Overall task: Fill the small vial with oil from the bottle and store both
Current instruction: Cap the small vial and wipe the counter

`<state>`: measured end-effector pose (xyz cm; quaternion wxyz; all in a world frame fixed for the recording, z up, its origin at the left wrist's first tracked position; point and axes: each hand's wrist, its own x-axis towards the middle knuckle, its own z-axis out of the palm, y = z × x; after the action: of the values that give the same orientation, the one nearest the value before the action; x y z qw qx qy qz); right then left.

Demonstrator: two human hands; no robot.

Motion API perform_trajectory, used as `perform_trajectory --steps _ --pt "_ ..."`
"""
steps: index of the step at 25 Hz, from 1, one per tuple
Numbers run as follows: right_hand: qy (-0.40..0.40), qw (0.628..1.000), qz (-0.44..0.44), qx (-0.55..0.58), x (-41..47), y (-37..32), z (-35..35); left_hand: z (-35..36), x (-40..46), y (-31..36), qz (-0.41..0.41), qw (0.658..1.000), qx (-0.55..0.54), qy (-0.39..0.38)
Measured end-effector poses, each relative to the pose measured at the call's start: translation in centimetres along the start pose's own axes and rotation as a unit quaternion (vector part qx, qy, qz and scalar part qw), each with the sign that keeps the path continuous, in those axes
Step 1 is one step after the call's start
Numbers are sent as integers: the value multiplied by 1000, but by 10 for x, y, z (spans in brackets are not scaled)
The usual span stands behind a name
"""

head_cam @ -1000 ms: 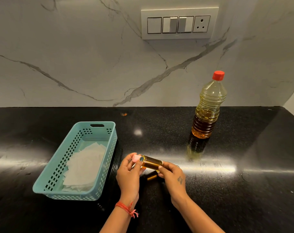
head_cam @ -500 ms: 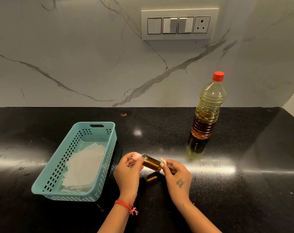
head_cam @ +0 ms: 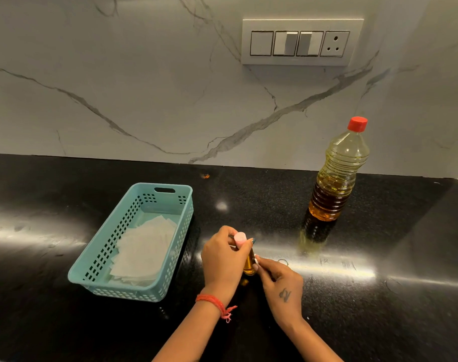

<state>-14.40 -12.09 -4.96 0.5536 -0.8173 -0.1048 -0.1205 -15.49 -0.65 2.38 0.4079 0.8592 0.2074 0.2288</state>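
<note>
- I see the vial (head_cam: 249, 265) low in the centre of the frame, roughly upright just above the black counter (head_cam: 379, 322), with amber oil showing in its lower part and a pink cap (head_cam: 240, 237) at its top.
- My left hand (head_cam: 222, 259) curls round the upper part of the vial and the cap; my right hand (head_cam: 280, 280) pinches the lower body with its fingertips. Both hands are together on it.
- I judge the vial light, stiff and probably glass, so breakable if dropped on the stone. Any oil on the outside would make it slippery; I would hold the body, not the cap alone.
- The bottle (head_cam: 336, 176) stands capped in red at the right of the frame, well apart from my hands. It looks like thin ribbed plastic, partly full, so moderately heavy and a little squashy. The ribbed waist is where I would take it.
- The teal basket (head_cam: 186, 205) sits left of centre, lined with white paper (head_cam: 141, 252); I judge it the storage spot.
- I can read no label or brand on the vial, bottle or basket. The only mark is a small tattoo on the right hand, too unclear to read.
</note>
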Motion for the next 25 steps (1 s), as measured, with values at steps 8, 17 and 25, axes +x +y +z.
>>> perform_trajectory --steps 8,17,25 --pt "45 995 -85 -6 -3 -4 6 4 -6 -8 41 999 15 -28" --pt "-6 997 71 36 0 7 -1 -8 -5 -10 -20 997 -66 -25" --pt "-49 996 -15 76 16 -26 1 -5 -12 -18 16 987 -143 -70"
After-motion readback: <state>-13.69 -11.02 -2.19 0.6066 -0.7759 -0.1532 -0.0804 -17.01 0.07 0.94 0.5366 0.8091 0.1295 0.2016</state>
